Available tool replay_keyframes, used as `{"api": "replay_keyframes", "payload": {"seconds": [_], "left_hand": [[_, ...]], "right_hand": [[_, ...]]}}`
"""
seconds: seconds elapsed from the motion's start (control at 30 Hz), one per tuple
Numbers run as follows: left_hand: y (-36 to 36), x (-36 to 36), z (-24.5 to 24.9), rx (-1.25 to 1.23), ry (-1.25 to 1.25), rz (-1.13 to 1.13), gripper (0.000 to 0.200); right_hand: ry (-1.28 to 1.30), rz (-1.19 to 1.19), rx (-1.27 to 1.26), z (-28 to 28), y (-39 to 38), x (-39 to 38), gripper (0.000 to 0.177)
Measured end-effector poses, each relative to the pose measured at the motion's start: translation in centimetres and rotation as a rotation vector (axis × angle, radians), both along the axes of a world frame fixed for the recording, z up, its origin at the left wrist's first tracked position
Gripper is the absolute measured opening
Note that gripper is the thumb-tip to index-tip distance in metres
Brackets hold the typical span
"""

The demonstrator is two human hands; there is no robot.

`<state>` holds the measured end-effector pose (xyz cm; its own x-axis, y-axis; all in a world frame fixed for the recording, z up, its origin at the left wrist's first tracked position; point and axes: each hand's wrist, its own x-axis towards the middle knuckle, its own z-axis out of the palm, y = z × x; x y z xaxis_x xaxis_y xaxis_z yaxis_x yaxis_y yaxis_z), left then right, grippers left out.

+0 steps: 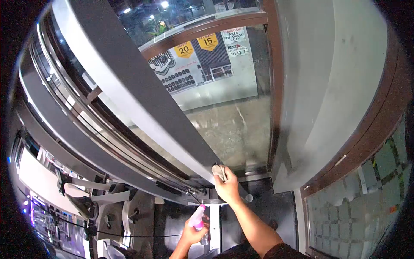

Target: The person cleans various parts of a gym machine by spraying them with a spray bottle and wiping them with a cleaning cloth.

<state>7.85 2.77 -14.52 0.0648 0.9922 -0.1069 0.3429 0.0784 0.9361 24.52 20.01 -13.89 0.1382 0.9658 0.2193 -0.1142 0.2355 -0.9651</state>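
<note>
Far L we've a machine point(92, 205), grey/white w/ dark pads; a dark cable point(138, 236) runs R from it twd our L hand point(194, 235). That hand's wrapped round the spray bottle point(199, 214), pink top up, clear body below, held nr the btm end of the post point(142, 88). Our R hand point(228, 188) has the cloth point(219, 172) pinched in its fingers, low on the post by its R edge; looks to be touching. Behind is the window point(241, 129), brown-framed, w/ a poster point(215, 73) nr its top R corner, yellow tags "20" & "15" along the poster's top edge. Black mat point(254, 224) under our R arm. Then grey wall point(340, 77), & far R a gridded pane point(345, 216), brown frame along its top edge.
</note>
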Motion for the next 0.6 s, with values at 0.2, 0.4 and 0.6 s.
{"api": "replay_keyframes", "payload": {"seconds": [0.2,0.4,0.6], "left_hand": [[1.3,1.9,0.9,-0.046,-0.001,0.028,0.038],[1.4,3.4,0.9,0.005,-0.034,0.109,0.032],[2.1,4.0,-0.6,0.074,0.054,-0.005,0.032]], "right_hand": [[-0.192,-0.081,-0.113,-9.3,2.6,0.8,0.029],[0.021,0.069,-0.640,-21.7,1.0,3.1,0.026],[0.044,-0.006,-0.268,-16.5,4.0,2.4,0.026]]}}
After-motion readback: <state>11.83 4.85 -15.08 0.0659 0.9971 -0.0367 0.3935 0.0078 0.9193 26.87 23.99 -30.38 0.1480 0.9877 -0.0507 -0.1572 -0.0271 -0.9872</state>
